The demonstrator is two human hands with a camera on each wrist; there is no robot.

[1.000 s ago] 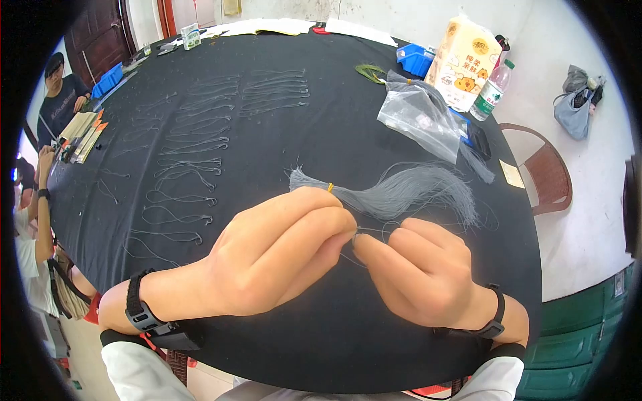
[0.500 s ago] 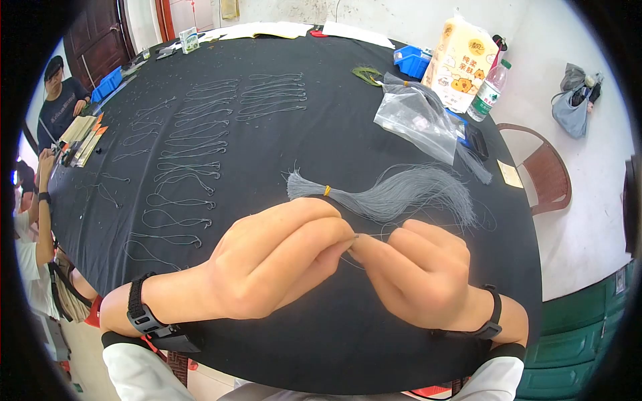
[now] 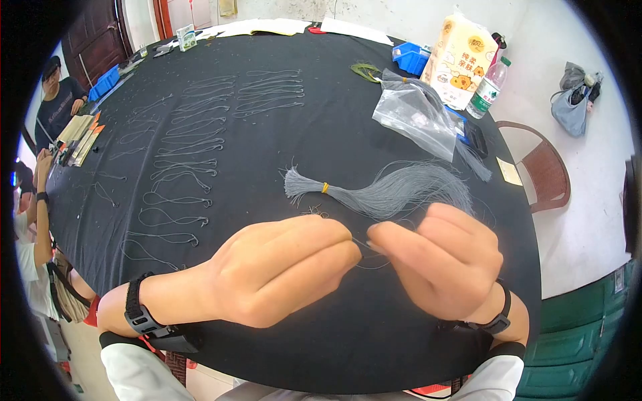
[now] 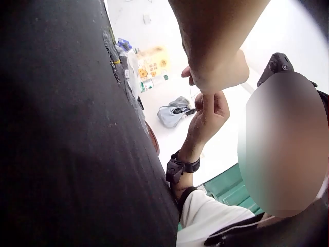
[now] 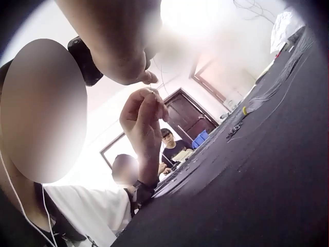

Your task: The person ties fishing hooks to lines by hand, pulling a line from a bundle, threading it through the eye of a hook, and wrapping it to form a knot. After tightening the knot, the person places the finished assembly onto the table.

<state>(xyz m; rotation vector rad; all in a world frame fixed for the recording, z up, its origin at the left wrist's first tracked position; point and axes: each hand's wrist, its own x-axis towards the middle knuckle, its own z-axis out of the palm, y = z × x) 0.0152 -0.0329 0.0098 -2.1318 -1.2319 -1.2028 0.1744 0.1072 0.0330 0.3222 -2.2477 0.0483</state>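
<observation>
My left hand (image 3: 287, 267) is low over the near side of the black-covered table, its thumb and fingers pinching a thin grey line (image 3: 374, 266). Just to its right, my right hand (image 3: 448, 260) pinches the same line, with a short gap between the two sets of fingertips. A slack curve of the line hangs below the gap. What else sits between the left fingertips is hidden. Beyond the hands lies a bundle of grey line (image 3: 401, 190), tied with a yellow band (image 3: 326, 188). Small dark metal bits (image 3: 315, 212) lie just behind my left hand.
Looped grey lines (image 3: 177, 199) lie in rows on the left of the table. A clear plastic bag (image 3: 411, 123), tissue pack (image 3: 461, 60), water bottle (image 3: 488, 90) and blue bin (image 3: 410, 59) stand at the back right. Another person (image 3: 60, 100) sits at the far left.
The right hand has moved right and away from the left, opening a gap between the fingertips. The left hand has dropped slightly, uncovering the small dark bits behind it.
</observation>
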